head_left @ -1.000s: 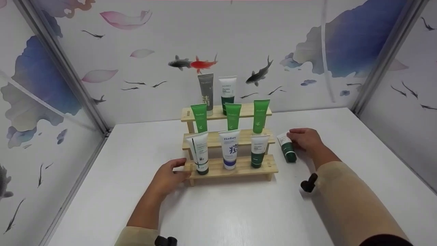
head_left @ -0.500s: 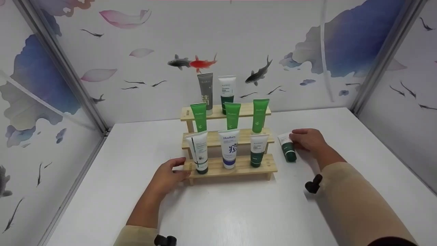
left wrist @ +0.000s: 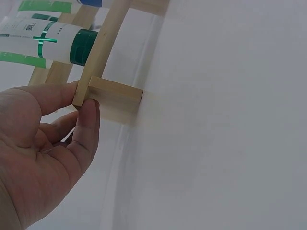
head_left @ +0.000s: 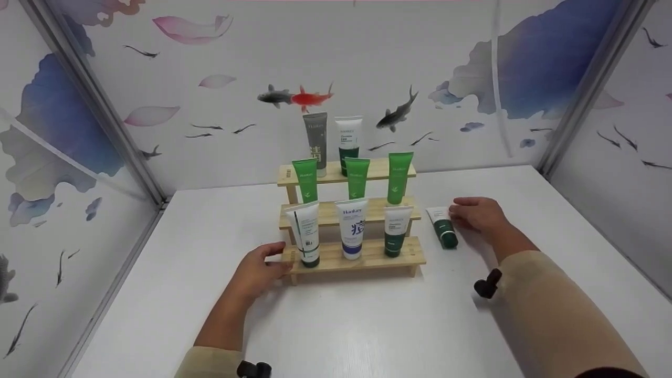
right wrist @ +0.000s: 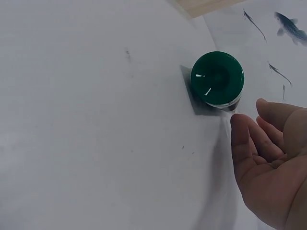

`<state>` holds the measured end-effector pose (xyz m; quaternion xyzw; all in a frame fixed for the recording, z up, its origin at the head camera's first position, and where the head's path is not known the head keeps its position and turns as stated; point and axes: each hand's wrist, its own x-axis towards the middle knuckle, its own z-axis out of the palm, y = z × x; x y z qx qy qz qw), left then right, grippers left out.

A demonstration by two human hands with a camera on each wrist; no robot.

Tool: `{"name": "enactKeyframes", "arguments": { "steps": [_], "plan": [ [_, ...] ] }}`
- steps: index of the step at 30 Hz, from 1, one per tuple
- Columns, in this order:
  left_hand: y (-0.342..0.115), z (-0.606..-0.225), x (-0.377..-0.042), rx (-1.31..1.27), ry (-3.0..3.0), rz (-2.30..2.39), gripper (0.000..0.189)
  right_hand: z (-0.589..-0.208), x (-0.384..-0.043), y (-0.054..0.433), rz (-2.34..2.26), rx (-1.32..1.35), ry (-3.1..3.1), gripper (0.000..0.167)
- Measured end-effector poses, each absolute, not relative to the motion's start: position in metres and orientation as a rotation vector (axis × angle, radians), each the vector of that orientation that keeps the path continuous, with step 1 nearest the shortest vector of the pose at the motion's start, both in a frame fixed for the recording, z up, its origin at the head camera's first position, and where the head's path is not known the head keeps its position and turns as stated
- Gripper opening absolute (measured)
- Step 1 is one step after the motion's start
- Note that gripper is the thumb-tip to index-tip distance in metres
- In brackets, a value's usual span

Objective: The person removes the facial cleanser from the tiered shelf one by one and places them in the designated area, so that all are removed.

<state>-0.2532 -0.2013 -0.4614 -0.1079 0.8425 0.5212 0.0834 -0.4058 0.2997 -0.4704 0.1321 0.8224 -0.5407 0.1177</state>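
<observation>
A three-tier wooden display rack [head_left: 375,251] stands mid-table with tubes of skincare upright on its shelves. My left hand [head_left: 262,270] pinches the left end of its lowest shelf [left wrist: 103,48] between thumb and fingers. To the right of the rack, a white tube with a dark green cap [head_left: 443,228] lies on the table, cap toward me. My right hand [head_left: 480,215] is just beside its upper right end. In the right wrist view, the fingers are loosely bent beside the green cap [right wrist: 217,78], with a gap between thumb and fingertips; contact with the tube is unclear.
The bottom shelf bears three white tubes, among them one with a blue cap [head_left: 353,231]. Three green tubes [head_left: 401,178] stand on the middle shelf. A grey tube [head_left: 316,139] and a white-and-green tube [head_left: 350,139] occupy the top. Printed wall panels [head_left: 220,136] enclose the table.
My right hand has shifted slightly right, away from the lying tube, and its fingers no longer overlap the tube as much. My left hand stays on the rack.
</observation>
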Motion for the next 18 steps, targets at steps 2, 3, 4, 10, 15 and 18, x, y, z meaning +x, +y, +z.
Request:
{"name": "enactKeyframes", "arguments": {
  "steps": [2, 3, 4, 10, 15, 18],
  "plan": [
    [-0.202, -0.461, -0.253, -0.320, 2.516, 1.556, 0.062, -0.468, -0.404, 0.299, -1.592, 0.380, 2.410, 0.057],
    [-0.202, -0.461, -0.253, -0.319, 2.519, 1.556, 0.062, -0.467, -0.403, 0.298, -1.601, 0.376, 2.410, 0.057],
    [-0.202, -0.462, -0.253, -0.318, 2.520, 1.557, 0.062, -0.465, -0.402, 0.297, -1.607, 0.373, 2.411, 0.058],
    [-0.202, -0.462, -0.252, -0.317, 2.533, 1.556, 0.062, -0.450, -0.396, 0.289, -1.668, 0.318, 2.426, 0.060],
    [-0.202, -0.461, -0.252, -0.299, 2.541, 1.548, 0.062, -0.434, -0.390, 0.278, -1.717, 0.253, 2.456, 0.061],
    [-0.201, -0.460, -0.252, -0.299, 2.535, 1.550, 0.061, -0.424, -0.387, 0.272, -1.733, 0.214, 2.475, 0.059]
  ]
}}
